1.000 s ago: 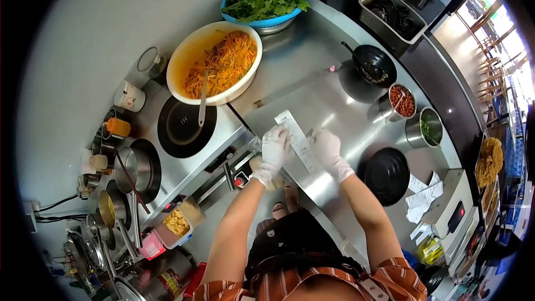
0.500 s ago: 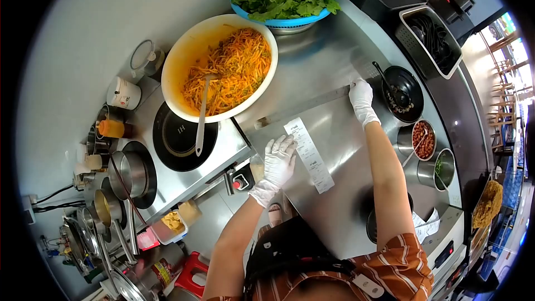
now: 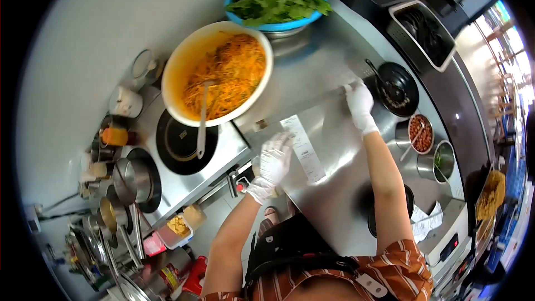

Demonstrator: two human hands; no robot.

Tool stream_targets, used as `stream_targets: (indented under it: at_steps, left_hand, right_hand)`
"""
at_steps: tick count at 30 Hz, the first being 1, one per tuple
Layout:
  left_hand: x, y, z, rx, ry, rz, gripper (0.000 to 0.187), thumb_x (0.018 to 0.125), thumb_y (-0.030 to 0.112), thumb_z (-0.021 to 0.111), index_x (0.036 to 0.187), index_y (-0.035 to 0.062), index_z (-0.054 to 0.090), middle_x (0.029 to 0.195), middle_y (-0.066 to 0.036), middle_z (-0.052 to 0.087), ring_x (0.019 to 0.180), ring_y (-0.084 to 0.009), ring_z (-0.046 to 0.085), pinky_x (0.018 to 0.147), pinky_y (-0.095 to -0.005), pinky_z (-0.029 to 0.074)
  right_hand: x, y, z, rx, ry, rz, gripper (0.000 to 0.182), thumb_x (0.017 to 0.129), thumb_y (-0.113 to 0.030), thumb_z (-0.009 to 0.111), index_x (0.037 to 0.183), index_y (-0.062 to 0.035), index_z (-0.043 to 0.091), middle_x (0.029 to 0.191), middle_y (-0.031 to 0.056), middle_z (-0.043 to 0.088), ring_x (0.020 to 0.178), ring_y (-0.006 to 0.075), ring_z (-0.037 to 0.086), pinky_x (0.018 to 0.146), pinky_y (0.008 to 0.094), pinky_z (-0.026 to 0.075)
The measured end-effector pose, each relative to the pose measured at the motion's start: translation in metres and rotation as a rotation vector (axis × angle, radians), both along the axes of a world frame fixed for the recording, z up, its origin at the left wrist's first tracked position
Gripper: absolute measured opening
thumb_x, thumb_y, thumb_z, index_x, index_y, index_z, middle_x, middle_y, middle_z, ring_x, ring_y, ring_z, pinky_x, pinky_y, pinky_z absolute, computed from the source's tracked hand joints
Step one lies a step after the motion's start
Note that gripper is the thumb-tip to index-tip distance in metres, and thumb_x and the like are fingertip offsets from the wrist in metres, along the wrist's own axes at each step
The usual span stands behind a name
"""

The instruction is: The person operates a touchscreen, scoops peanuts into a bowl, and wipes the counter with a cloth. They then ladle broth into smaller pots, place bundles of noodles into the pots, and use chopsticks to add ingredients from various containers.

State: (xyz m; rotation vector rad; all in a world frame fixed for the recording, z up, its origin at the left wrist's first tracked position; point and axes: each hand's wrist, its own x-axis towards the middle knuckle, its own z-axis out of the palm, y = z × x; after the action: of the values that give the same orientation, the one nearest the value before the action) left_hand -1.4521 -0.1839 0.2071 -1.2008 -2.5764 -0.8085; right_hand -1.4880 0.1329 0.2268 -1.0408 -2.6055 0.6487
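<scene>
the gloved left hand (image 3: 275, 159) lies at the printed slip's (image 3: 305, 153) near edge, fingers loosely parted and slightly bent, perhaps to keep it flat. the gloved right hand (image 3: 359, 100) reaches to the far end of a thin strip (image 3: 306, 102) – whether it pinches, i cannot tell. the slip lies face-up on the steel counter (image 3: 334, 200), between hob (image 3: 225, 149) and black pan (image 3: 404, 103); beyond, a bright room with chairs (image 3: 504, 108).

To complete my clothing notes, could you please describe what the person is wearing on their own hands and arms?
The left hand and right hand wear thin, wrinkled white gloves. Short rust-orange sleeves with pale stripes leave the forearms uncovered.
</scene>
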Motion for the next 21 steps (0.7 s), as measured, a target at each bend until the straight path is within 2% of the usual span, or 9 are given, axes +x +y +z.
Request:
stream_targets:
  at_steps: [2, 4, 6, 7, 9, 10, 11, 14, 21]
  left_hand:
    - [0.019, -0.007, 0.004, -0.016, -0.054, -0.027, 0.034, 0.080, 0.010, 0.063, 0.114, 0.0063, 0.061, 0.126, -0.012, 0.055, 0.118, -0.0319, 0.051, 0.098, -0.0448, 0.039]
    - [0.043, -0.015, 0.015, 0.030, -0.092, -0.051, 0.034, 0.079, 0.009, 0.064, 0.113, 0.0070, 0.062, 0.125, -0.012, 0.056, 0.119, -0.0313, 0.051, 0.099, -0.0444, 0.038]
    - [0.069, -0.036, 0.021, -0.011, -0.151, -0.112, 0.031, 0.084, 0.013, 0.058, 0.114, 0.0075, 0.061, 0.125, -0.012, 0.056, 0.119, -0.0300, 0.050, 0.100, -0.0439, 0.038]
    - [0.084, -0.049, 0.029, -0.031, -0.176, -0.116, 0.032, 0.083, 0.012, 0.059, 0.114, 0.0085, 0.061, 0.124, -0.011, 0.057, 0.119, -0.0298, 0.051, 0.098, -0.0439, 0.039]
    - [0.111, -0.085, 0.037, -0.006, -0.225, -0.127, 0.031, 0.081, 0.009, 0.062, 0.112, 0.0072, 0.062, 0.121, -0.013, 0.059, 0.115, -0.0309, 0.054, 0.096, -0.0438, 0.040]
    - [0.127, -0.112, 0.018, 0.029, -0.209, -0.113, 0.031, 0.080, 0.008, 0.063, 0.111, 0.0060, 0.062, 0.118, -0.014, 0.059, 0.112, -0.0313, 0.055, 0.095, -0.0440, 0.041]
    - [0.141, -0.140, 0.003, 0.035, -0.241, -0.115, 0.027, 0.081, 0.006, 0.062, 0.108, 0.0051, 0.063, 0.114, -0.014, 0.060, 0.109, -0.0330, 0.056, 0.094, -0.0443, 0.041]
    - [0.190, -0.227, -0.019, -0.066, -0.357, -0.096, 0.020, 0.084, 0.006, 0.057, 0.103, 0.0022, 0.064, 0.108, -0.015, 0.062, 0.104, -0.0345, 0.057, 0.087, -0.0435, 0.045]
    - [0.261, -0.386, -0.069, -0.216, -0.622, -0.316, 0.018, 0.086, 0.009, 0.057, 0.099, -0.0004, 0.065, 0.095, -0.020, 0.065, 0.089, -0.0374, 0.060, 0.080, -0.0434, 0.047]
  right_hand:
    - [0.008, -0.011, -0.002, -0.010, 0.136, -0.030, 0.035, 0.089, -0.030, 0.059, 0.115, -0.0058, 0.057, 0.094, 0.0136, 0.068, 0.088, 0.0303, 0.067, 0.078, 0.0400, 0.052]
    - [0.027, -0.043, 0.017, -0.605, 0.398, -0.052, 0.036, 0.091, -0.022, 0.058, 0.122, -0.0035, 0.055, 0.095, 0.0110, 0.068, 0.092, 0.0249, 0.066, 0.077, 0.0358, 0.052]
    - [0.064, -0.096, 0.041, -0.614, 0.726, -0.015, 0.033, 0.091, -0.010, 0.057, 0.123, -0.0009, 0.054, 0.098, 0.0093, 0.067, 0.096, 0.0222, 0.064, 0.079, 0.0324, 0.051]
    - [0.088, -0.123, 0.052, -0.375, 0.634, 0.046, 0.028, 0.088, -0.003, 0.059, 0.116, 0.0002, 0.059, 0.103, 0.0123, 0.067, 0.097, 0.0231, 0.063, 0.081, 0.0325, 0.050]
    - [0.142, -0.173, 0.024, -0.806, 0.613, -0.009, 0.022, 0.085, -0.007, 0.061, 0.105, 0.0005, 0.064, 0.105, 0.0176, 0.066, 0.097, 0.0255, 0.063, 0.086, 0.0329, 0.048]
    - [0.173, -0.203, 0.060, -0.603, 0.278, 0.174, 0.025, 0.085, -0.010, 0.061, 0.108, -0.0001, 0.064, 0.105, 0.0199, 0.065, 0.098, 0.0297, 0.063, 0.088, 0.0344, 0.048]
    - [0.202, -0.228, 0.040, -0.480, 0.396, 0.352, 0.025, 0.086, -0.011, 0.060, 0.108, 0.0004, 0.063, 0.106, 0.0205, 0.064, 0.097, 0.0331, 0.063, 0.089, 0.0367, 0.049]
    - [0.305, -0.299, -0.001, -0.627, 0.094, 0.443, 0.021, 0.087, -0.017, 0.059, 0.101, -0.0042, 0.066, 0.099, 0.0180, 0.067, 0.095, 0.0340, 0.063, 0.085, 0.0371, 0.050]
    - [0.502, -0.364, -0.008, -0.615, -0.187, -0.163, 0.025, 0.088, -0.023, 0.058, 0.103, -0.0061, 0.068, 0.096, 0.0179, 0.067, 0.090, 0.0371, 0.063, 0.083, 0.0405, 0.050]
